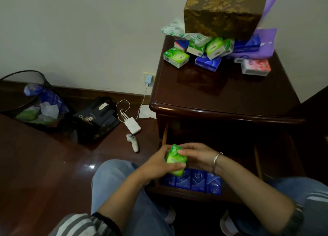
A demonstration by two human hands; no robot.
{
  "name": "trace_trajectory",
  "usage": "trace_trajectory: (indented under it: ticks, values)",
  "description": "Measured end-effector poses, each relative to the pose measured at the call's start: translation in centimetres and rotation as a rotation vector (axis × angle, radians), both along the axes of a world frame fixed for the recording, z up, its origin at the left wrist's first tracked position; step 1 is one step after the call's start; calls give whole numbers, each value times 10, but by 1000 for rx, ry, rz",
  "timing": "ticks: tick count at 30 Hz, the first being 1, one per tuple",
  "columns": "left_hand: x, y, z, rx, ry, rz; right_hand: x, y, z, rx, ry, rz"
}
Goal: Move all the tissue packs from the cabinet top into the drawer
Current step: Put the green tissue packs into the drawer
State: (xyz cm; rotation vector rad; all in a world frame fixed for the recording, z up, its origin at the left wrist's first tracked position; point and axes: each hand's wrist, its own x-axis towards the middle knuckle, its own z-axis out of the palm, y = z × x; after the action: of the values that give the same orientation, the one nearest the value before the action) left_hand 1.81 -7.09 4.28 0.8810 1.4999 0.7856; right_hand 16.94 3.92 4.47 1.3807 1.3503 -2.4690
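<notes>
- Left hand (pixel 156 165) and right hand (pixel 196 156): fingers curled round green pack (pixel 175 160), above drawer (pixel 195 195).
- Blue packs (pixel 198 182): row inside drawer.
- Mixed packs (pixel 209 52): heaped at cabinet top (pixel 221 92) rear.

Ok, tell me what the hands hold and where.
A green tissue pack: left hand on its left side, right hand on its upper right.

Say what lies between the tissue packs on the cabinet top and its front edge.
Nothing: the head view shows bare cabinet top in front of the tissue packs.
</notes>
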Motion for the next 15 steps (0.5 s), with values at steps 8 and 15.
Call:
trace_trajectory:
  ticks: [8, 15]
  values:
    - [0, 6, -25, -114, 384, 99, 52, 31, -41, 53, -198, -262]
    - [1, 7, -50, -259, 83, 250, 5, 31, -80, 262, -336, -147]
